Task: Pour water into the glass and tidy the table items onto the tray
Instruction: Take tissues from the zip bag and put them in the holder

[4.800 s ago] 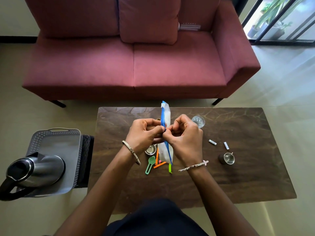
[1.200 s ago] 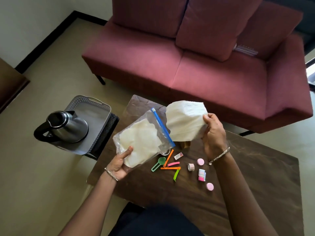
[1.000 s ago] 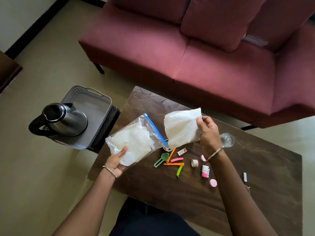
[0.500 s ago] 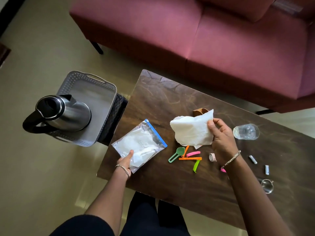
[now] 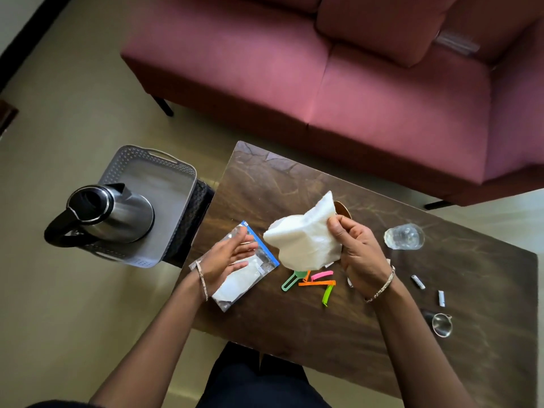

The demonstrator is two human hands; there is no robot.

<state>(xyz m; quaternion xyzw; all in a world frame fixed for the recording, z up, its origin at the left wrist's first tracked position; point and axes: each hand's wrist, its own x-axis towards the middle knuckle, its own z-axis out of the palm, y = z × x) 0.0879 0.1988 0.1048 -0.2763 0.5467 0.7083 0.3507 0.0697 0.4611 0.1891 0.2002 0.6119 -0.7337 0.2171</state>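
Note:
My right hand [image 5: 357,254] pinches a white paper napkin [image 5: 303,240] above the middle of the dark wooden table [image 5: 294,319]. My left hand [image 5: 226,256] hovers with spread fingers over a clear zip bag with a blue seal [image 5: 250,278], which lies flat near the table's left edge and holds more white napkins. A clear glass [image 5: 404,236] stands to the right of my right hand. A steel kettle with a black handle [image 5: 103,216] sits on the grey tray [image 5: 164,178], on a dark stool left of the table.
Coloured clips and a green scoop [image 5: 312,282] lie below the napkin. Two small silver pieces [image 5: 429,290] and a small steel cup [image 5: 441,323] are at the right. A brown ring [image 5: 343,209] peeks from behind the napkin. A red sofa [image 5: 353,83] runs behind the table.
The zip bag went from my left hand down onto the table, and that hand has let go and opened. The right hand still holds the napkin pulled out of the bag.

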